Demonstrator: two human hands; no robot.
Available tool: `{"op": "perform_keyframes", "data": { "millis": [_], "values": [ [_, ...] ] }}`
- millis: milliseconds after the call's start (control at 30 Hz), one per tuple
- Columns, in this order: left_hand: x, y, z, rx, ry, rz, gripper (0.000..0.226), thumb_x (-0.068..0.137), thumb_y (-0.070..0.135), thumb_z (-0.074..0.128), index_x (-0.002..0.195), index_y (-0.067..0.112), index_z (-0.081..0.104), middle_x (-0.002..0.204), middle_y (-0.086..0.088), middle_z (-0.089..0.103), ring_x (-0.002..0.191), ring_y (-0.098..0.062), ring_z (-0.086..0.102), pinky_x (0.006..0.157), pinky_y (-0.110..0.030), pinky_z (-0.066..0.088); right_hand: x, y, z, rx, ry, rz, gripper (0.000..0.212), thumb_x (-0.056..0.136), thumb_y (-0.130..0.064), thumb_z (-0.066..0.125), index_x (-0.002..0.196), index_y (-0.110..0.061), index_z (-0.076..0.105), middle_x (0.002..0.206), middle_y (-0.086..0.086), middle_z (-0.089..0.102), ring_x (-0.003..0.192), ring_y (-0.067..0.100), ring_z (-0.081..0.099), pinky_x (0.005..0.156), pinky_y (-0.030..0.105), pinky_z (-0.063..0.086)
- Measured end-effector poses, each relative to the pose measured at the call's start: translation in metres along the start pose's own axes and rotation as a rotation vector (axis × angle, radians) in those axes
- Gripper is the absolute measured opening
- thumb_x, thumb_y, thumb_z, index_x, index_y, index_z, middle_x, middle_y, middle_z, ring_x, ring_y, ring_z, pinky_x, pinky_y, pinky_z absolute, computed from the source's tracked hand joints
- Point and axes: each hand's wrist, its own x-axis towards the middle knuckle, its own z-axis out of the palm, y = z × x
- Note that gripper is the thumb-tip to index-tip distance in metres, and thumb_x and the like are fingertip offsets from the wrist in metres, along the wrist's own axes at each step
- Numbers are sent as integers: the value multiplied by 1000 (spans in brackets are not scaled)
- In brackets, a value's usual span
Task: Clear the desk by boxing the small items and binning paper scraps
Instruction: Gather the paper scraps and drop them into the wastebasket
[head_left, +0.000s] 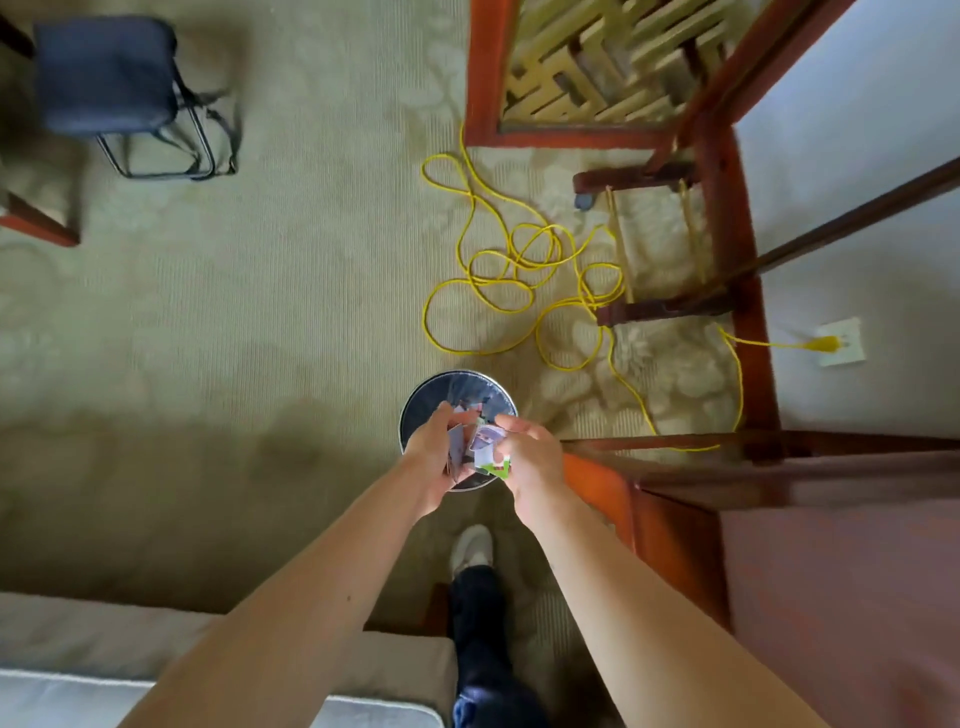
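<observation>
Now the left hand (431, 460) curls round a few paper scraps (488, 439) and the right hand (532, 462) pinches the rest, the two close together directly over the round bin (431, 395) on the carpet. Best to drop both hands nearer the rim and keep them centred before loosening, so nothing light flutters towards the yellow cable (524, 266) far right.

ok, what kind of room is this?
Probably a carpeted home or office room: patterned carpet, red-brown wooden desk, yellow cable plugged into a wall outlet, waste bin on the floor.
</observation>
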Motion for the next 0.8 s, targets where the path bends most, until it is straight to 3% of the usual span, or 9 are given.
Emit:
{"op": "perform_keyframes", "data": {
  "millis": [100, 167, 233, 300, 367, 467, 667, 733, 800],
  "values": [
    [28, -4, -5, -30, 25, -74, 50, 99, 48, 41, 125, 10, 60, 97, -12, 64, 72, -22, 60, 54, -27, 48, 28, 8, 11, 44, -24, 113, 37, 76, 9, 48, 90, -19, 68, 110, 6, 65, 100, 23, 59, 97, 42, 50],
    [40, -4, -7, -42, 34, -96, 49, 100, 48, 38, 129, 13, 56, 105, -8, 65, 90, -23, 61, 72, -35, 49, 40, 9, 17, 95, -83, 186, 28, 86, -2, 50, 104, -16, 67, 117, 6, 62, 110, 23, 57, 97, 38, 50],
    [46, -3, -8, 0, 54, -117, 51, 100, 50, 35, 139, 18, 46, 133, -4, 56, 121, -26, 52, 97, -45, 41, 46, 9, 20, 93, -122, 249, 28, 91, -16, 54, 118, -15, 61, 126, 5, 58, 121, 24, 52, 99, 40, 45],
    [48, -2, -11, 50, 107, -124, 52, 101, 48, 35, 144, 18, 41, 148, -4, 43, 135, -28, 40, 108, -46, 33, 47, 7, 20, 80, -160, 286, 33, 96, -23, 50, 128, -16, 53, 133, 4, 51, 132, 27, 42, 108, 47, 34],
    [47, -2, -15, 61, 163, -120, 49, 101, 46, 37, 141, 18, 44, 147, -4, 43, 135, -28, 41, 107, -46, 35, 46, 7, 19, 67, -166, 292, 41, 99, -24, 44, 138, -14, 45, 144, 5, 42, 139, 30, 32, 111, 54, 27],
    [36, -5, -18, 97, 172, -99, 45, 102, 45, 34, 135, 20, 50, 142, -5, 48, 131, -26, 45, 103, -44, 38, 37, 11, 14, 90, -134, 275, 43, 102, -23, 39, 144, -13, 39, 153, 5, 35, 138, 31, 34, 108, 57, 32],
    [-12, -16, -9, 158, 41, 29, 37, 101, 30, 42, 129, 10, 54, 127, -9, 59, 127, -28, 51, 96, -41, 43, -25, 4, -8, 217, -83, 179, 39, 102, -8, 32, 137, -6, 48, 139, 11, 53, 124, 27, 54, 100, 43, 48],
    [-38, -18, -1, 157, 33, 61, 31, 99, 24, 49, 123, 8, 59, 102, -5, 63, 107, -26, 62, 78, -32, 49, -57, 2, -19, 199, -66, 111, 38, 101, -4, 33, 134, -4, 52, 127, 14, 60, 110, 26, 61, 93, 38, 52],
    [-65, -19, 6, 164, 25, 87, 21, 96, 20, 52, 108, 10, 66, 78, 0, 62, 69, -16, 63, 65, -25, 51, -89, 7, -31, 129, -41, -15, 33, 98, 1, 41, 128, -2, 53, 100, 11, 64, 79, 18, 62, 72, 28, 53]
  ]
}}
